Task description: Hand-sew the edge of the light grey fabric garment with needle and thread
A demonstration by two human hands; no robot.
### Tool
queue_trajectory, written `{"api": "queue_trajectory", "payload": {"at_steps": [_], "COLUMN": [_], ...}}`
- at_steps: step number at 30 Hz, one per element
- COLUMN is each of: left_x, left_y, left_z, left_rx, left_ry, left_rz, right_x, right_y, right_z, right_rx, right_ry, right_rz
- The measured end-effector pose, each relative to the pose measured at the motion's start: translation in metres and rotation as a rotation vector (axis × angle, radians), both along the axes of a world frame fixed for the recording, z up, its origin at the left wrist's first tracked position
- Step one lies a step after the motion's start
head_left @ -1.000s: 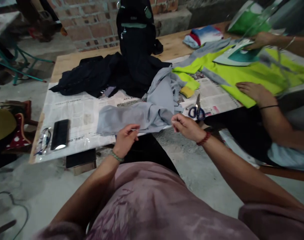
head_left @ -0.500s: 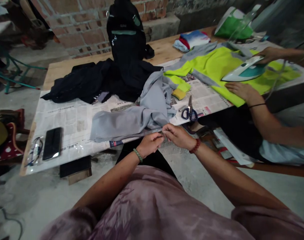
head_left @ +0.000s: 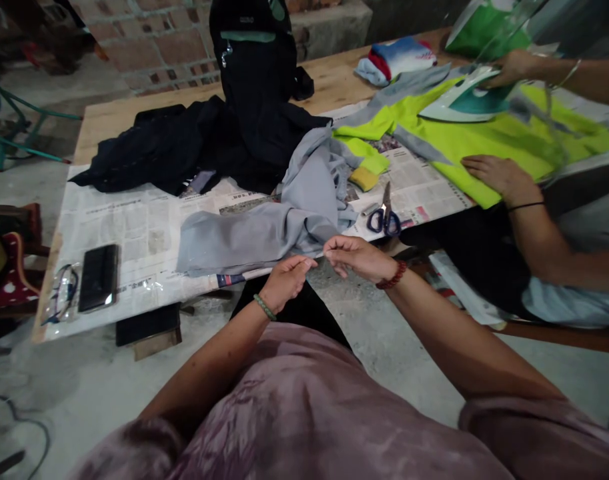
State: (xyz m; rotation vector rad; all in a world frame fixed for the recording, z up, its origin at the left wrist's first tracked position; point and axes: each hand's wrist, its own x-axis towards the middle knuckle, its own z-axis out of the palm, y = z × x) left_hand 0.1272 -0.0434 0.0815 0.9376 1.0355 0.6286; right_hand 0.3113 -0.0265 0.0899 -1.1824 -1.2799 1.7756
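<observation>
My left hand [head_left: 285,284], with a green bead bracelet at the wrist, pinches thumb and forefinger together just off the table's front edge. What it holds is too small to make out. Close beside it, my right hand [head_left: 360,259], wearing a red bead bracelet, also has thumb and forefinger pressed together, the other fingers hanging loosely. Anything between those fingertips is too fine to see. A grey garment [head_left: 244,237] lies just beyond both hands. Dark-handled scissors [head_left: 385,217] and a small pale cylinder [head_left: 371,209] rest right of it.
Newspaper [head_left: 119,217] covers the table. On it lie a phone [head_left: 99,279], glasses [head_left: 64,293], dark clothing [head_left: 159,147] and a yellow sponge-like block [head_left: 364,179]. A black backpack [head_left: 254,67] stands behind. At right, a co-worker's hand moves an iron [head_left: 464,100] over a yellow-green garment [head_left: 439,137].
My hands have drawn slightly apart; before, their fingertips met. The co-worker's iron has slid left and away across the yellow-green garment. The view has shifted slightly.
</observation>
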Motion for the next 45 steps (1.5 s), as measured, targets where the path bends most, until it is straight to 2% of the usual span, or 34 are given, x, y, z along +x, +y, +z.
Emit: {"api": "queue_trajectory", "payload": {"at_steps": [4, 8, 11, 16, 19, 23, 26, 29, 31, 33, 36, 38, 42, 45], "left_x": [0.003, 0.005, 0.004, -0.008, -0.016, -0.016, -0.012, -0.009, -0.006, -0.003, 0.003, 0.004, -0.006, -0.019], "left_y": [0.006, 0.015, 0.018, 0.016, 0.008, -0.007, -0.013, -0.013, -0.011, -0.007, -0.003, -0.002, -0.004, -0.004], "left_z": [0.002, -0.002, -0.009, -0.021, -0.027, -0.033, -0.036, -0.041, -0.048, -0.057, -0.069, -0.073, -0.071, -0.069], "left_rx": [0.103, 0.334, 0.444, 0.532, 0.622, 0.748, 0.825, 0.844, 0.827, 0.795, 0.719, 0.667, 0.616, 0.617], "left_ry": [0.115, 0.357, 0.463, 0.510, 0.579, 0.809, 0.880, 0.878, 0.849, 0.787, 0.736, 0.759, 0.813, 0.820], "left_rz": [-0.004, -0.085, -0.128, -0.168, -0.292, -0.448, -0.494, -0.489, -0.494, -0.540, -0.622, -0.644, -0.665, -0.679], "right_x": [0.003, 0.010, 0.020, 0.038, 0.046, 0.054, 0.064, 0.073, 0.076, 0.074, 0.056, 0.037, 0.000, -0.012], "right_y": [0.005, 0.008, 0.010, 0.007, -0.001, -0.015, -0.024, -0.031, -0.034, -0.035, -0.032, -0.027, -0.016, -0.017], "right_z": [0.004, 0.013, 0.021, 0.026, 0.013, -0.023, -0.047, -0.061, -0.068, -0.076, -0.090, -0.100, -0.110, -0.110], "right_rx": [-0.039, -0.031, 0.015, 0.095, 0.095, 0.083, 0.165, 0.226, 0.185, 0.060, -0.186, -0.281, -0.277, -0.224], "right_ry": [0.015, -0.019, -0.096, -0.326, -0.460, -0.606, -0.671, -0.669, -0.640, -0.548, -0.233, 0.008, 0.322, 0.373], "right_rz": [0.000, 0.008, -0.001, -0.015, -0.003, -0.057, -0.106, -0.141, -0.197, -0.280, -0.388, -0.414, -0.390, -0.428]}}
